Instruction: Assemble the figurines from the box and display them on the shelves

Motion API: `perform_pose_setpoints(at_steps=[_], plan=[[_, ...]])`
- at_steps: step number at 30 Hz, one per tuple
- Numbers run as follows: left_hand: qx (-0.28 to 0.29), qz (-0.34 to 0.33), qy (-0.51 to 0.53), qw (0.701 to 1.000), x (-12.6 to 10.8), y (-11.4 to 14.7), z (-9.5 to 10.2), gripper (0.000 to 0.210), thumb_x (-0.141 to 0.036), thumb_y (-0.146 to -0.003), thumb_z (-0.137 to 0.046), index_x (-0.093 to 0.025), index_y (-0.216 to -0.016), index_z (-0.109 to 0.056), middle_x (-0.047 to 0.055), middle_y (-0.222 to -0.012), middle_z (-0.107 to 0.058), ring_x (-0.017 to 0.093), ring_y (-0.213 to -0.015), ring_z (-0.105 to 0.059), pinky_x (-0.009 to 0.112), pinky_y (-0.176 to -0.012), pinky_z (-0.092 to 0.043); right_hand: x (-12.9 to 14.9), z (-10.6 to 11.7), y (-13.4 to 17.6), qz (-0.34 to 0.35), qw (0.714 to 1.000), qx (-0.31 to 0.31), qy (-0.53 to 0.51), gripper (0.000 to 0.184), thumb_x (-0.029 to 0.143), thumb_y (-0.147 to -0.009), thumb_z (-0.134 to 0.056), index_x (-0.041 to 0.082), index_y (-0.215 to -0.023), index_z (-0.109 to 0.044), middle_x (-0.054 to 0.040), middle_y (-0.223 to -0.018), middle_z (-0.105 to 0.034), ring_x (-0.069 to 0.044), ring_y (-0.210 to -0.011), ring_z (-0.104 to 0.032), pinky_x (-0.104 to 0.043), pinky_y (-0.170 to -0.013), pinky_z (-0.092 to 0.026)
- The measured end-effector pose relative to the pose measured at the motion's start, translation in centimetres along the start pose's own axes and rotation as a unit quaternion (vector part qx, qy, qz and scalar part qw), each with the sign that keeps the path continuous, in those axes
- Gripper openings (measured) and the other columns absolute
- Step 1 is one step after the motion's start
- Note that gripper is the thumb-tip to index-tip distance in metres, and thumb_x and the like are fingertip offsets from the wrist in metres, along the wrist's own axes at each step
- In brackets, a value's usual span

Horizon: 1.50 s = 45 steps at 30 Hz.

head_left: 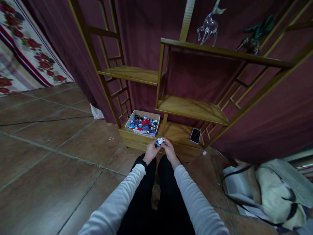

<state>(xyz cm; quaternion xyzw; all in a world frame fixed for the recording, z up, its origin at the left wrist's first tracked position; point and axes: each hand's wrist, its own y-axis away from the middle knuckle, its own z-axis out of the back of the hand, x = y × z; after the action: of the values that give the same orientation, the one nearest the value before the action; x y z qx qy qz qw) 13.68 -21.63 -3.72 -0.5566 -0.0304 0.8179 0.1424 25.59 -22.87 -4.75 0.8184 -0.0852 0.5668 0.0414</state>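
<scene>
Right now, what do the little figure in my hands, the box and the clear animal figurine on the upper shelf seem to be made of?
The little figure: probably molded plastic or rubber, finish unclear, going by its bright, solid colors. The box: likely matte cardboard, with thin, pale walls. The clear animal figurine: glossy glass or acrylic, since the curtain shows through and highlights gleam.

The place looks like a home: a wooden display shelf (190, 107) bears a glass animal figurine (209, 28), amid maroon drapes (140, 32), floral fabric (31, 45) and floor tiles (41, 173).
</scene>
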Motion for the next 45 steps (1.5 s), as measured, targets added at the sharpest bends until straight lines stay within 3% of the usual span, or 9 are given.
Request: perform_pose_setpoints(at_steps=[6, 12, 17, 22, 31, 40, 45], plan=[[-0.046, -0.055, -0.086, 0.994, -0.2, 0.4, -0.2, 0.030, -0.014, -0.069, -0.062, -0.016, -0.098, -0.058, 0.007, -0.094, -0.060, 0.019, -0.088, -0.058, 0.033, -0.080, -0.046, 0.1, -0.1, 0.1, 0.009, 0.999, -0.004, 0.044, 0.040, 0.027, -0.061, -0.070, 0.021, -0.100, -0.065, -0.0038, -0.102, -0.068, -0.019, -0.094, -0.061, -0.036, -0.092, -0.044], [-0.025, -0.058, -0.116, 0.991, -0.7, 0.6, -0.2, 0.029, -0.017, -0.072, -0.060, -0.017, -0.101, -0.057, 0.006, -0.092, -0.054, 0.019, -0.086, -0.057, 0.033, -0.080, -0.047, 0.5, -0.1, 0.3, -0.001, 0.999, -0.002, 0.036, 0.040, 0.028, -0.061, -0.070, 0.021, -0.100, -0.066, -0.0036, -0.094, -0.070, -0.019, -0.091, -0.061, -0.035, -0.089, -0.045], [-0.022, -0.064, -0.160, 0.985, -1.4, 1.3, -0.1, 0.031, -0.016, -0.075, -0.059, -0.019, -0.106, -0.055, 0.007, -0.104, -0.051, 0.020, -0.091, -0.058, 0.032, -0.083, -0.046, 0.6, -0.2, 0.3, -0.028, 0.999, -0.024, 0.008, 0.041, 0.031, -0.062, -0.070, 0.020, -0.101, -0.066, -0.0042, -0.103, -0.068, -0.019, -0.092, -0.061, -0.035, -0.089, -0.045], [0.002, -0.055, -0.253, 0.966, -2.4, 2.2, 0.1, 0.040, -0.010, -0.076, -0.054, -0.023, -0.114, -0.049, 0.008, -0.114, -0.046, 0.021, -0.097, -0.056, 0.031, -0.080, -0.046, 1.1, -0.2, 0.5, -0.060, 0.998, -0.009, -0.012, 0.041, 0.039, -0.065, -0.068, 0.020, -0.101, -0.067, -0.0059, -0.109, -0.066, -0.019, -0.096, -0.060, -0.035, -0.088, -0.046], [0.028, -0.108, -0.381, 0.918, -3.1, 2.6, 0.0, 0.035, -0.006, -0.082, -0.041, -0.019, -0.114, -0.047, 0.010, -0.106, -0.049, 0.022, -0.099, -0.050, 0.034, -0.083, -0.042, 1.3, 0.4, 0.7, -0.051, 0.998, 0.029, -0.001, 0.035, 0.031, -0.063, -0.068, 0.020, -0.096, -0.069, -0.0057, -0.109, -0.067, -0.021, -0.103, -0.058, -0.036, -0.092, -0.043], [0.032, -0.150, -0.376, 0.914, -2.8, 2.5, -0.5, 0.036, -0.006, -0.084, -0.037, -0.019, -0.116, -0.048, 0.014, -0.116, -0.051, 0.025, -0.106, -0.048, 0.039, -0.088, -0.039, 1.8, 0.9, 0.8, -0.054, 0.997, 0.058, -0.018, 0.035, 0.019, -0.061, -0.061, 0.022, -0.095, -0.069, -0.0040, -0.112, -0.067, -0.023, -0.108, -0.057, -0.038, -0.096, -0.041], [0.045, -0.145, -0.347, 0.925, -3.0, 2.7, -0.3, 0.038, -0.005, -0.083, -0.039, -0.019, -0.116, -0.048, 0.013, -0.119, -0.049, 0.024, -0.109, -0.048, 0.038, -0.091, -0.039, 1.9, 1.1, 0.9, -0.061, 0.997, 0.047, -0.016, 0.033, 0.021, -0.062, -0.061, 0.022, -0.094, -0.070, -0.0046, -0.111, -0.067, -0.023, -0.107, -0.057, -0.038, -0.094, -0.043]])
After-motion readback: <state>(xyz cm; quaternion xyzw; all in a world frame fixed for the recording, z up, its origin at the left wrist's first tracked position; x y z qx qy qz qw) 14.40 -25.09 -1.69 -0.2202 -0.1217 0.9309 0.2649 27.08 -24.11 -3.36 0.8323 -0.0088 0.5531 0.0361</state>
